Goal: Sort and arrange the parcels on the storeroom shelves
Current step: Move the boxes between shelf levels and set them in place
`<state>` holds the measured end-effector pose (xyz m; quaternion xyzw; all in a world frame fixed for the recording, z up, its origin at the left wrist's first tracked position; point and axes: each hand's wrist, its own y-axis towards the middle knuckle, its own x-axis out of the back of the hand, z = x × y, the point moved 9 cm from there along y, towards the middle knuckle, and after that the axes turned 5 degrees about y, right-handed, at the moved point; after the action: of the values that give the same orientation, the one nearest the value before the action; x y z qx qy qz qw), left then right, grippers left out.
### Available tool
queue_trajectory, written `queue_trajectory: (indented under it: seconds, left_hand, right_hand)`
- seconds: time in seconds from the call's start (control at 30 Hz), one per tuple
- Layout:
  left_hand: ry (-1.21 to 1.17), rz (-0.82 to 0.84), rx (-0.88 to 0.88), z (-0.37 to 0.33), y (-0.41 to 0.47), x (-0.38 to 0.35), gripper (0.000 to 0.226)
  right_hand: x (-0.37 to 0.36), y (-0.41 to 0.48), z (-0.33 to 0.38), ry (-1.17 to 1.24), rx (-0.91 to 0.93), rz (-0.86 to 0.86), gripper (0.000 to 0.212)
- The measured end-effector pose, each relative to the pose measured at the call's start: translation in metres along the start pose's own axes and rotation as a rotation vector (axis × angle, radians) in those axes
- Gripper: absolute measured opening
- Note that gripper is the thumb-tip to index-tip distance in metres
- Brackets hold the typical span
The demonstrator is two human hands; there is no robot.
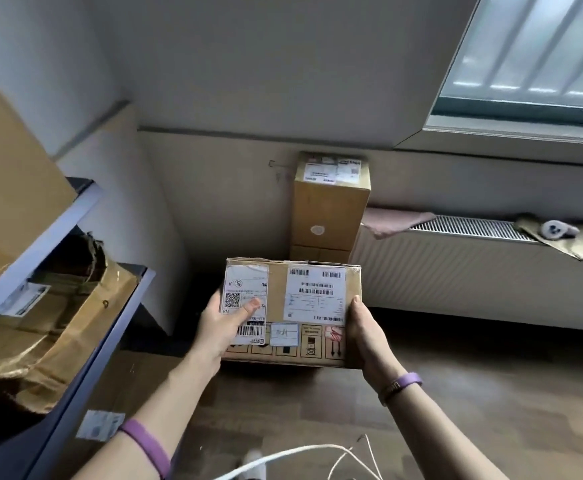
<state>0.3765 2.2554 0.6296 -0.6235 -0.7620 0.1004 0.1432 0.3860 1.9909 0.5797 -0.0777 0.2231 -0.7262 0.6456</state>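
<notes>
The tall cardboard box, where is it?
In the head view the tall cardboard box stands upright mid-frame against the wall, at the left end of the radiator, just beyond the parcel held by the left hand and right hand.

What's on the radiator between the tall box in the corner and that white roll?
In the head view, a pinkish cloth drapes over the radiator beside the tall box; then bare grille runs to the brown paper under the white roll.

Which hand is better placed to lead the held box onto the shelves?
Left, probably. The left hand grips the box on its side nearer the shelves, which stand to the person's left; the right hand holds the far edge.
</notes>
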Motion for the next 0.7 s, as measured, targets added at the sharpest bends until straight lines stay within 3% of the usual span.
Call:
queue_trajectory:
  seconds: [0.43,0.53,0.7]
  left_hand:
    - [0.048,0.073,0.180,0.039,0.241,-0.057,0.054]
    - [0.081,0.087,0.219,0.057,0.288,-0.075,0.059]
    - [0.104,0.078,0.276,0.112,0.353,-0.103,0.054]
  right_hand:
    - [-0.003,0.213,-0.012,-0.042,-0.146,-0.118,0.040]
    - [0.002,0.256,-0.020,-0.087,-0.172,-0.138,0.055]
    - [0.019,0.329,-0.064,-0.027,-0.190,-0.133,0.050]
